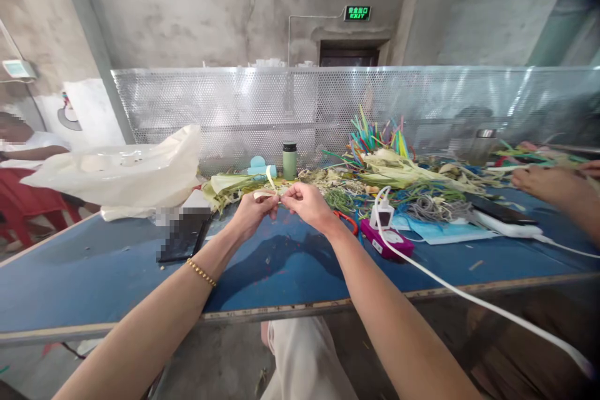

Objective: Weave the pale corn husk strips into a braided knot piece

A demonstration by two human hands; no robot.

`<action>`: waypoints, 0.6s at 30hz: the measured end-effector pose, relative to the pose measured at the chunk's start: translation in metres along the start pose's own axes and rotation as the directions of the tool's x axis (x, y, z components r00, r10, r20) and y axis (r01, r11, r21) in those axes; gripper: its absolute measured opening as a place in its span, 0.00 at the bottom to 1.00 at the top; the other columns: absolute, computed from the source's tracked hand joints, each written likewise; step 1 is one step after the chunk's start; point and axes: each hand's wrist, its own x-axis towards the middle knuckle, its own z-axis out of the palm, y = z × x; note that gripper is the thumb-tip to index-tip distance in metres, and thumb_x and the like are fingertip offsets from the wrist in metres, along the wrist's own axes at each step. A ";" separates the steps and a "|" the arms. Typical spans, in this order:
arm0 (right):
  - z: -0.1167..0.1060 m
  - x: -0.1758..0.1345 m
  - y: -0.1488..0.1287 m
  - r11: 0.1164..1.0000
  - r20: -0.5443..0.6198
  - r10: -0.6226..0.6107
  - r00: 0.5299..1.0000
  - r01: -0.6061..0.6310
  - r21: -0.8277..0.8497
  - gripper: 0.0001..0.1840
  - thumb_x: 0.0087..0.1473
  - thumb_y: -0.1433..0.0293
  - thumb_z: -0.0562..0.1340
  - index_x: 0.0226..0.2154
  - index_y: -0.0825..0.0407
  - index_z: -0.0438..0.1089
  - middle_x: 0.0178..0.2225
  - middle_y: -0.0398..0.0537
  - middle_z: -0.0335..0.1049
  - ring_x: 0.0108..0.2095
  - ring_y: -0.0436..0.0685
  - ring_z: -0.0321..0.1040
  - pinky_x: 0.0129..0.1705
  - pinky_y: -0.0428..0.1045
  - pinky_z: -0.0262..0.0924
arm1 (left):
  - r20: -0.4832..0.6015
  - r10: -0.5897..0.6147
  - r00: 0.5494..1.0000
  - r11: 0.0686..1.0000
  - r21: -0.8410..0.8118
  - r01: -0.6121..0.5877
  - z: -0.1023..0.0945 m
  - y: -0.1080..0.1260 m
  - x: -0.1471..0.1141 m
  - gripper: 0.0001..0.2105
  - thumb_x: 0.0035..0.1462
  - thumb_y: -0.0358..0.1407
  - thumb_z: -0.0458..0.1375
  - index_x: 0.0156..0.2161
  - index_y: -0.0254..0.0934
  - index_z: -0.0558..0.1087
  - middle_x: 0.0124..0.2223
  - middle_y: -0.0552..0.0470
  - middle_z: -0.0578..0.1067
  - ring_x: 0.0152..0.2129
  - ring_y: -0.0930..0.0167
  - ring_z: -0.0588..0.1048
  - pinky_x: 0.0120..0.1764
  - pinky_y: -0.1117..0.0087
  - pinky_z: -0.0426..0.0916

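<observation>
My left hand [255,212] and my right hand [307,203] meet above the blue table, fingertips pinched together. A thin pale strip [270,177], which looks like dried husk, sticks up from between them and curls over my left fingers. Both hands appear to grip this strip, though the exact spot is hidden by the fingers. A gold bead bracelet [202,272] circles my left wrist. Just beyond my hands lie pale green husks [229,186] and a heap of husk leaves [398,169].
A green bottle [289,162] stands behind my hands. To the right are a purple power strip [387,240] with a white cable, blue mask [450,231] and dark phone [499,207]. At left lie a plastic bag [140,165] and black device [182,237]. A co-worker's hand [539,182] is far right.
</observation>
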 end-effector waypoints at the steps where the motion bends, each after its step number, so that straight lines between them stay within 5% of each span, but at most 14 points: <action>1: 0.000 0.000 0.000 1.000 -0.002 0.001 1.000 -0.001 -0.005 0.07 0.49 0.67 0.63 0.26 0.54 0.67 0.20 0.42 0.68 0.21 0.49 0.64 0.25 0.45 0.59 | -0.001 0.006 1.000 1.000 -0.009 -0.006 0.000 -0.001 0.000 0.14 0.45 0.41 0.68 0.29 0.32 0.73 0.21 0.54 0.71 0.18 0.74 0.68 0.26 0.71 0.60; 11: 0.000 -0.001 0.000 0.998 0.023 0.007 1.000 -0.008 0.064 0.12 0.49 0.62 0.64 0.25 0.54 0.66 0.19 0.40 0.65 0.20 0.48 0.60 0.23 0.44 0.56 | -0.014 -0.006 1.000 0.996 -0.084 0.005 0.004 -0.005 0.002 0.16 0.47 0.41 0.67 0.22 0.33 0.68 0.19 0.55 0.67 0.18 0.77 0.64 0.25 0.72 0.58; 18: 0.001 0.001 0.001 0.997 -0.018 0.000 1.000 0.001 0.079 0.12 0.49 0.62 0.64 0.26 0.54 0.67 0.22 0.42 0.67 0.21 0.48 0.62 0.23 0.45 0.58 | 0.035 -0.013 0.999 0.994 -0.108 0.017 0.002 0.003 -0.001 0.12 0.47 0.38 0.67 0.26 0.31 0.71 0.23 0.53 0.70 0.21 0.75 0.67 0.28 0.71 0.61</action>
